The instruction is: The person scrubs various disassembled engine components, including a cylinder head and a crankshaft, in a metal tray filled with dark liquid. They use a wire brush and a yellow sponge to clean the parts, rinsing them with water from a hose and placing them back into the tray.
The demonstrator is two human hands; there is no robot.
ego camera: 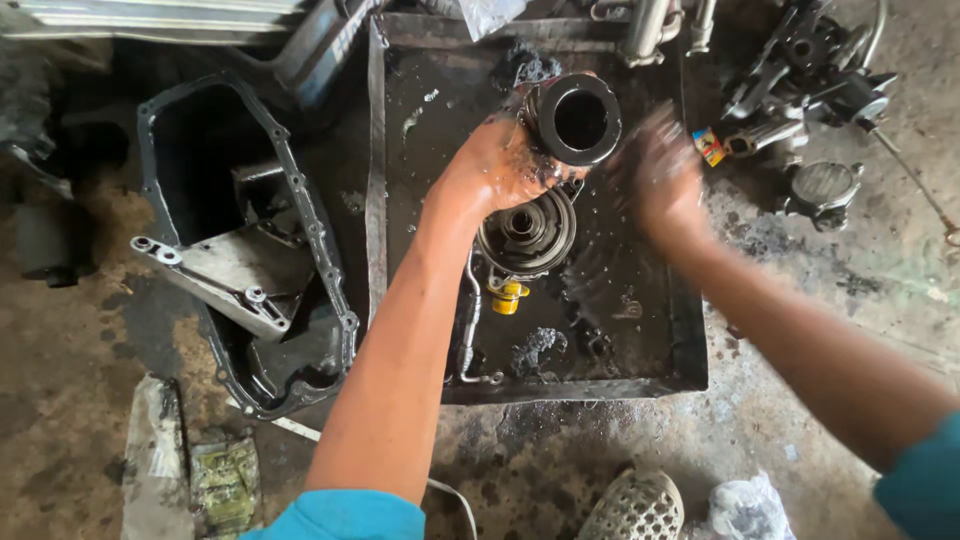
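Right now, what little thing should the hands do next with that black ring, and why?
Probably bring the right hand onto the black ring and rub it over the tray. The left hand holds the ring above the dark, wet tray, both hands look oily, and the right hand is blurred just beside it, not clearly touching. A round metal part sits below in the tray.

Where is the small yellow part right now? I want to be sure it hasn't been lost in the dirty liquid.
In the head view, the yellow part lies in the metal wash tray, left of centre, just below the round pulley-like part and beside the left forearm.
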